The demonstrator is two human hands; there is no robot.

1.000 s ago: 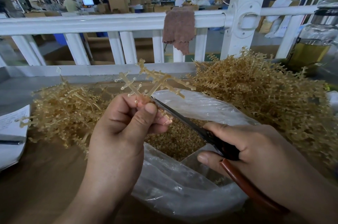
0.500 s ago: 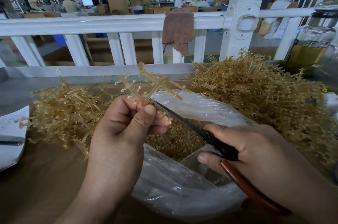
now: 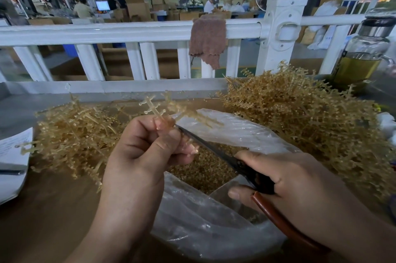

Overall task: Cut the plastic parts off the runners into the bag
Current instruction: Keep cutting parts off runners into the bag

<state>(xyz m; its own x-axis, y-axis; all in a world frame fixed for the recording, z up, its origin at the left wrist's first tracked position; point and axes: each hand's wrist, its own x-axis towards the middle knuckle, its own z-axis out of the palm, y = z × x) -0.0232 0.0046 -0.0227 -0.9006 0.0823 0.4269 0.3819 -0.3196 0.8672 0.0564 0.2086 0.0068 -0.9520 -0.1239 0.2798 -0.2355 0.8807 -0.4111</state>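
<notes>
My left hand (image 3: 145, 155) pinches a tan plastic runner (image 3: 171, 108) by its stem and holds it above the open clear plastic bag (image 3: 214, 226). Small branch tips stick up from the runner. My right hand (image 3: 300, 189) grips the scissors (image 3: 216, 149), which have red-brown handles. The dark blades point up-left and their tips meet the runner at my left fingertips. Loose cut tan parts (image 3: 205, 168) lie inside the bag under the blades.
Piles of tan runners lie on the brown table, one left (image 3: 75, 134) and a larger one right (image 3: 310, 117). A white railing (image 3: 128, 31) with a brown cloth (image 3: 207, 39) stands behind. A glass bottle (image 3: 362, 54) is far right, papers (image 3: 12, 155) far left.
The runner has shifted slightly in my left fingers and the blades stay at its base. Both hands keep nearly the same place.
</notes>
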